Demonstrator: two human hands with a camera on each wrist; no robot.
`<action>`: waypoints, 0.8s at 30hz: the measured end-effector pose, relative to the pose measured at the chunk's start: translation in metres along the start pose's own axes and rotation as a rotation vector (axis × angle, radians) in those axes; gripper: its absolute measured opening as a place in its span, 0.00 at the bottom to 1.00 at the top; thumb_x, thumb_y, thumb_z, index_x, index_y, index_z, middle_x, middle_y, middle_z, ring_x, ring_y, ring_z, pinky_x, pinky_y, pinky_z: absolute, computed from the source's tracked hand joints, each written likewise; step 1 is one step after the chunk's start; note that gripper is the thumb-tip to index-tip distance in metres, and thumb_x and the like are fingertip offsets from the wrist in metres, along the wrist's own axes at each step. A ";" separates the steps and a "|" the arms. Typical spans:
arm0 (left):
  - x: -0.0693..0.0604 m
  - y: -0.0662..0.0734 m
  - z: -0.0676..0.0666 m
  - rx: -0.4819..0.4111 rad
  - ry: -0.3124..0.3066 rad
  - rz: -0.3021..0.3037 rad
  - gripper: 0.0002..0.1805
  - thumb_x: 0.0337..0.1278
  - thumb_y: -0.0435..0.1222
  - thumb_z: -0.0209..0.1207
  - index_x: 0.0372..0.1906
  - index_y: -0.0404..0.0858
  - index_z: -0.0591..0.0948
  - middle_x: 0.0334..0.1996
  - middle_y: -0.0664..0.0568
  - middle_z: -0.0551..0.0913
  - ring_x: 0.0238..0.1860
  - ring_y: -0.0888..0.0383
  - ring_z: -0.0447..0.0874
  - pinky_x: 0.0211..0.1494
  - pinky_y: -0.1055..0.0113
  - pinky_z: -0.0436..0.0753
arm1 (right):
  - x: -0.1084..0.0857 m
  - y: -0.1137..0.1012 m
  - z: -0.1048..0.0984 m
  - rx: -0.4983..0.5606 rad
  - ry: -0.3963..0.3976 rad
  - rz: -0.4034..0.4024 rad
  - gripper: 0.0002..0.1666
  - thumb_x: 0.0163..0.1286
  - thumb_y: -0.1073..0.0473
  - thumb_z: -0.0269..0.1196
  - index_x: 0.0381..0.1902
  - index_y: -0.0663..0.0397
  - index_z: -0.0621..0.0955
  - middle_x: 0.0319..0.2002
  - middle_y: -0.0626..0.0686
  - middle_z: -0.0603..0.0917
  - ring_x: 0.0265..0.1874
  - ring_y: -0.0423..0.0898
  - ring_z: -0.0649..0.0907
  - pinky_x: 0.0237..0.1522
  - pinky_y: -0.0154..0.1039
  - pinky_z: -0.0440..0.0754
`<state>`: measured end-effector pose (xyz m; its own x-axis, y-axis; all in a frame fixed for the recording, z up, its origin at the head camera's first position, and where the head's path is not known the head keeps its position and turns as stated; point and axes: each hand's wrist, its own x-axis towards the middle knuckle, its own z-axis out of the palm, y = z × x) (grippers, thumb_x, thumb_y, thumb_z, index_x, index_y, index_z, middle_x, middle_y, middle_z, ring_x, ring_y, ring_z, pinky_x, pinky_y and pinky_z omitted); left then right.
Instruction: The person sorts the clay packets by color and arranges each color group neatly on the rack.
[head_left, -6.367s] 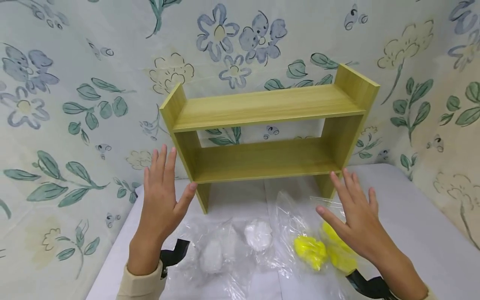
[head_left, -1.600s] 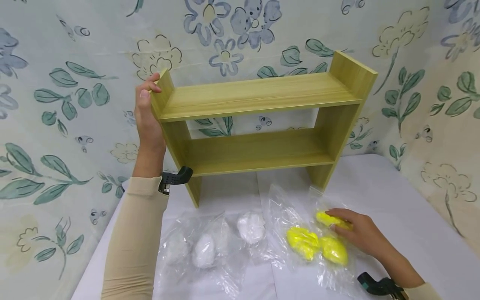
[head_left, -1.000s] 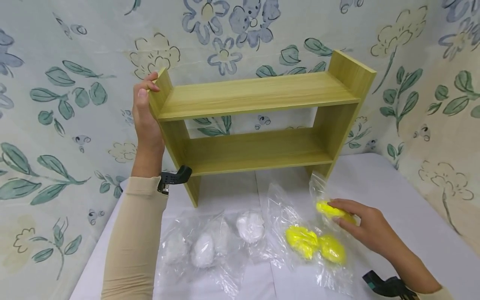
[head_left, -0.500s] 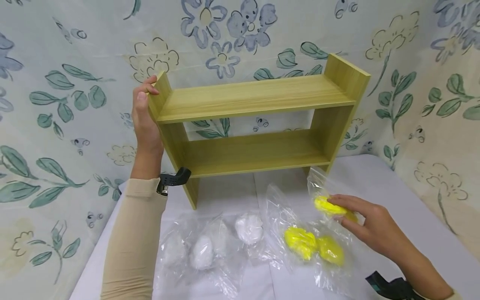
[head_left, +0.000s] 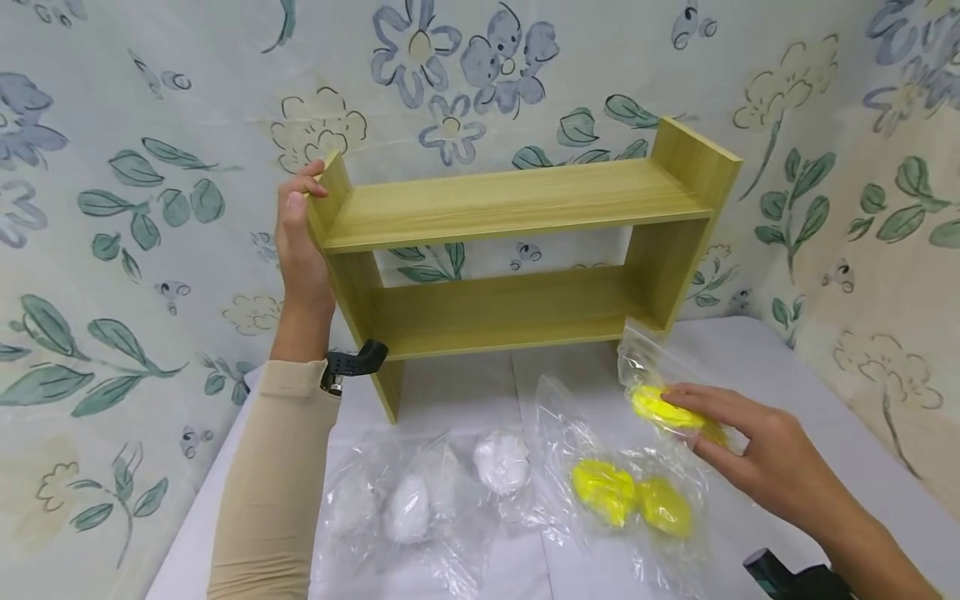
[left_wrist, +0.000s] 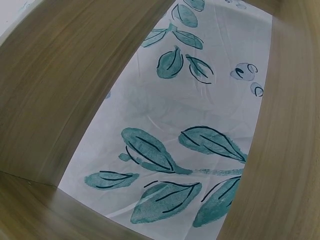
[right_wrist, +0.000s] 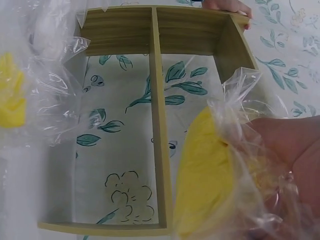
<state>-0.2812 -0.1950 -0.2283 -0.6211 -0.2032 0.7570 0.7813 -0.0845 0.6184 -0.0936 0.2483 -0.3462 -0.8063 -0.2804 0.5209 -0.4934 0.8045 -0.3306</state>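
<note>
1. Right hand (head_left: 780,458) is raising a clear bag (head_left: 652,407) of yellow filling toward the shelf (head_left: 517,200), fingers clamping on it; transfer is apparently getting under way.
2. Left hand (head_left: 303,250) is gripping the shelf's upper left end, fingers curling over; the shelf is standing near the table's (head_left: 750,371) back edge.
3. 2 yellow-filled bags (head_left: 603,490) are lying right of white-filled bags (head_left: 408,508), nearer the left edge.

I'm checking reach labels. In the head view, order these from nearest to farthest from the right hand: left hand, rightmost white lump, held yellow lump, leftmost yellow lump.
1. Held yellow lump: in the right hand.
2. Leftmost yellow lump: bagged, on the table.
3. Rightmost white lump: bagged, farther left.
4. Left hand: farthest left, gripping the upper left end of the shelf.
</note>
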 end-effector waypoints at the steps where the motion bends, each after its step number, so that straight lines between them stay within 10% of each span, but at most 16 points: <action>1: 0.000 0.000 0.000 -0.002 -0.002 0.003 0.13 0.67 0.41 0.37 0.36 0.46 0.73 0.64 0.47 0.69 0.68 0.54 0.61 0.65 0.67 0.63 | 0.001 -0.002 -0.002 0.005 0.008 -0.013 0.35 0.48 0.67 0.74 0.54 0.38 0.82 0.54 0.45 0.82 0.56 0.24 0.72 0.50 0.12 0.61; 24: -0.003 0.001 -0.001 0.031 -0.015 0.005 0.12 0.67 0.42 0.37 0.38 0.47 0.73 0.65 0.49 0.68 0.69 0.56 0.60 0.66 0.67 0.62 | 0.049 -0.049 -0.045 0.040 0.074 -0.283 0.36 0.48 0.66 0.72 0.58 0.45 0.80 0.56 0.46 0.81 0.58 0.31 0.75 0.46 0.16 0.71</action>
<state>-0.2784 -0.1953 -0.2299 -0.6184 -0.1888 0.7628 0.7821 -0.0527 0.6210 -0.0942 0.2188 -0.2698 -0.6093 -0.4508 0.6523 -0.7090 0.6782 -0.1935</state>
